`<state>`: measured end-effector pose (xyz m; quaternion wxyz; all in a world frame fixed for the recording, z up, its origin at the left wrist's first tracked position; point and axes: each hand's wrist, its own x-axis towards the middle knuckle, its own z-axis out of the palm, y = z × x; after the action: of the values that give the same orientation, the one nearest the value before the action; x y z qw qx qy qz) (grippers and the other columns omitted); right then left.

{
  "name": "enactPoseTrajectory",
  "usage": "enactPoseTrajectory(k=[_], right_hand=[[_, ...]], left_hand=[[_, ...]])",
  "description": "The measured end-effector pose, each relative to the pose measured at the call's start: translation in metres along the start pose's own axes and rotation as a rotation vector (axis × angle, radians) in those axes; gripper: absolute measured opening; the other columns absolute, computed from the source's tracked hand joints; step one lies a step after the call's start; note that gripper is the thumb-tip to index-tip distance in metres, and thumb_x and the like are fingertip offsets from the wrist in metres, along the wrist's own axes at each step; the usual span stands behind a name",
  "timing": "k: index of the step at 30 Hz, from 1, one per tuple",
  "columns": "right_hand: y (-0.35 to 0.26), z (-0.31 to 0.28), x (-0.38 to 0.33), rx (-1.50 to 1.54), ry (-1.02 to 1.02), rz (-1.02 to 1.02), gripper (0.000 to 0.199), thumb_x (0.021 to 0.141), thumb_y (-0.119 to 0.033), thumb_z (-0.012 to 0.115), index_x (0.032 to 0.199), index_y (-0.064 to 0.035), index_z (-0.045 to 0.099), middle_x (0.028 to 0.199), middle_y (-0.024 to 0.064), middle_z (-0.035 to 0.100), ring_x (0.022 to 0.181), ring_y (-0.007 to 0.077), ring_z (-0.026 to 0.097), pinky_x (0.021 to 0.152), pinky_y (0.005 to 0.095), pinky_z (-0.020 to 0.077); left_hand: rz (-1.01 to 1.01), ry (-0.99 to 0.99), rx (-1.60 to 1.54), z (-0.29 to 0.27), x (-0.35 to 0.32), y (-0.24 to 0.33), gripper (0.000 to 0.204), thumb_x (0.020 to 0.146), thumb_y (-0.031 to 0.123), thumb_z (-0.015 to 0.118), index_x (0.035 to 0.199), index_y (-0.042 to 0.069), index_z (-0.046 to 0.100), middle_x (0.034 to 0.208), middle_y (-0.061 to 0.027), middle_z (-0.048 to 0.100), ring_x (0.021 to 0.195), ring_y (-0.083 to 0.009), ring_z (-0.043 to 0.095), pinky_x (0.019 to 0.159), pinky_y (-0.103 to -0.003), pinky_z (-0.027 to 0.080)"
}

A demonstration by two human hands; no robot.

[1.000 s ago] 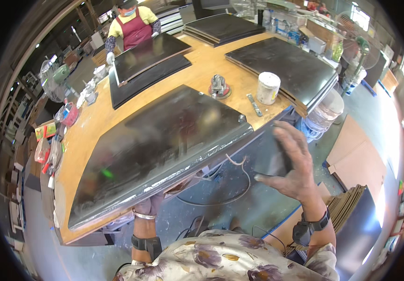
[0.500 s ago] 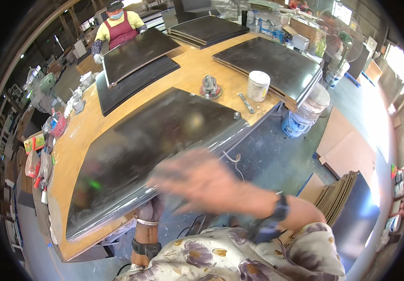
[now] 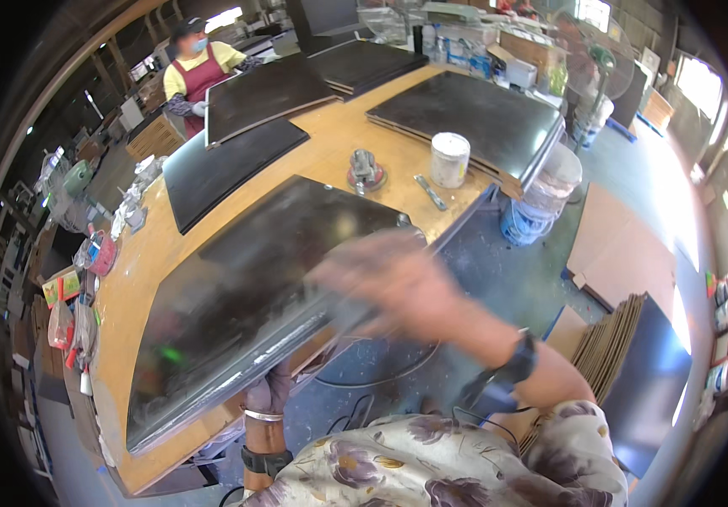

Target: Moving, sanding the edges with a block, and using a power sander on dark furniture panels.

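A large black glossy panel (image 3: 246, 270) lies on the wooden worktable (image 3: 115, 338) in front of me, its long near edge streaked white. My right hand (image 3: 393, 275) is over the right part of that edge and smeared by motion. A blurred grey patch (image 3: 351, 313) shows beneath its fingers; I cannot make out what it is. My left hand (image 3: 269, 393), in a greyish glove, is at the underside of the near edge, its fingers hidden by the panel. Beyond the panel stand a round sander (image 3: 366, 173), a flat scraper (image 3: 430, 193) and a white tub (image 3: 449, 160).
Across the table, a co-worker (image 3: 199, 80) in a maroon apron holds a black panel (image 3: 267, 97) above another panel (image 3: 229, 173). Stacked black panels (image 3: 465, 114) sit at the right. Buckets (image 3: 529, 215), brown boards (image 3: 622, 241) and a fan (image 3: 596, 59) stand beyond the table's right edge.
My right hand has moved to the right along the panel's near edge. My left hand stays under the edge. The co-worker's held panel has shifted away from the one below it.
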<state>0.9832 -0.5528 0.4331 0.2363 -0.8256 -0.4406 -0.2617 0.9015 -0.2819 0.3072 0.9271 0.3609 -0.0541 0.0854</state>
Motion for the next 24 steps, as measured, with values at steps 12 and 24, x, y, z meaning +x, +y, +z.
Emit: enactPoseTrajectory(k=[12,24], right_hand=[[0.091,0.023,-0.167,0.239,0.051,0.977,0.102,0.058,-0.008,0.079,0.14,-0.0008,0.019,0.127,0.0222,0.046,0.115,0.0313,0.047,0.099,0.0388,0.0371],[0.016,0.025,0.036,0.007,0.126,0.211,0.105,0.057,-0.029,0.081,0.142,-0.0091,0.022,0.096,0.0208,0.05,0.088,0.037,0.05,0.081,0.0462,0.0408]], left_hand=[[-0.081,-0.157,0.135,0.073,0.07,0.068,0.029,0.085,0.007,0.057,0.112,-0.003,0.054,0.117,-0.0217,0.055,0.108,-0.0359,0.055,0.091,-0.042,0.048],[0.072,-0.163,0.134,0.034,0.088,0.03,0.029,0.079,0.013,0.066,0.107,0.006,0.061,0.114,-0.0125,0.059,0.11,-0.0256,0.054,0.1,-0.043,0.038]])
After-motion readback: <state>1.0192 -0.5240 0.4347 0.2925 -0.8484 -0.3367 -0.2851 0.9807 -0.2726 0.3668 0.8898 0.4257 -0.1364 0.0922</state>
